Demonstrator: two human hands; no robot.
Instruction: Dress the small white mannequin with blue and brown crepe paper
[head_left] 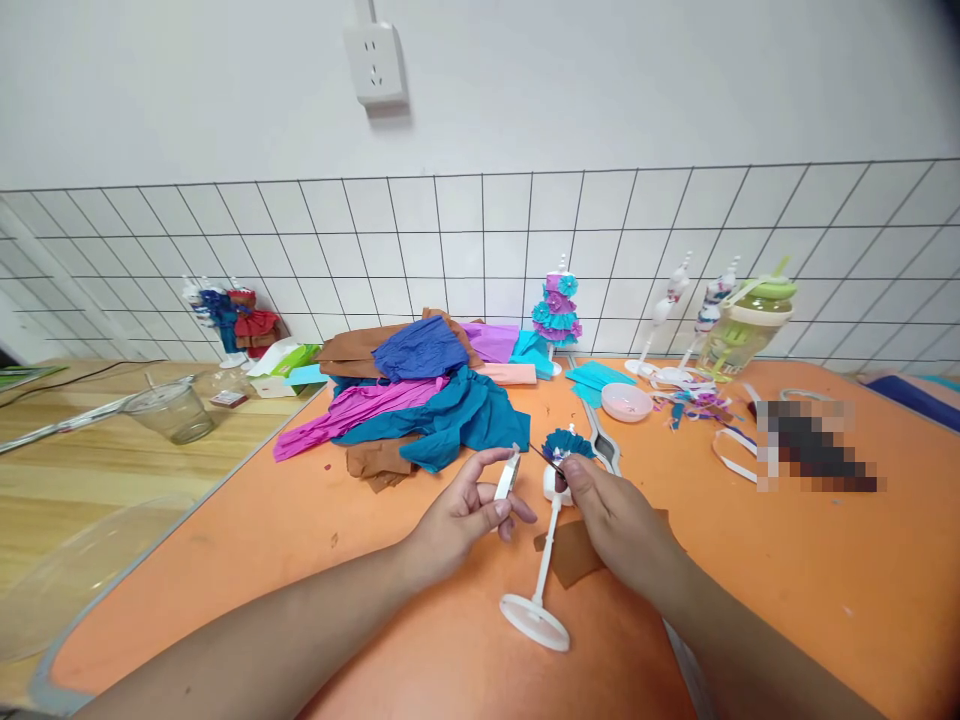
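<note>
In my left hand (pixel 476 500), a narrow white roll of tape (pixel 508 479) is held edge-on between thumb and fingers. A small pale bit shows at the index fingertip. My right hand (pixel 622 510) is closed round a thin dark pointed tool (pixel 546 457), whose tip points at the left fingertip; its rear is hidden in the hand. Between and just beyond both hands stands a small white mannequin on a stand (pixel 548 550) with a round base. Dark teal ruffled paper (pixel 568 444) is around its upper part. Brown paper (pixel 577 560) lies under my right hand.
Crumpled crepe paper (pixel 472 410) in several colours is heaped behind my left hand. A decorated mannequin (pixel 557 310) stands by the wall. Right of it are a pink dish (pixel 627 402), paper scraps (pixel 697 405), two white mannequins (pixel 663 310) and a green-lidded bottle (pixel 750 325). A plastic cup (pixel 172 412) is left.
</note>
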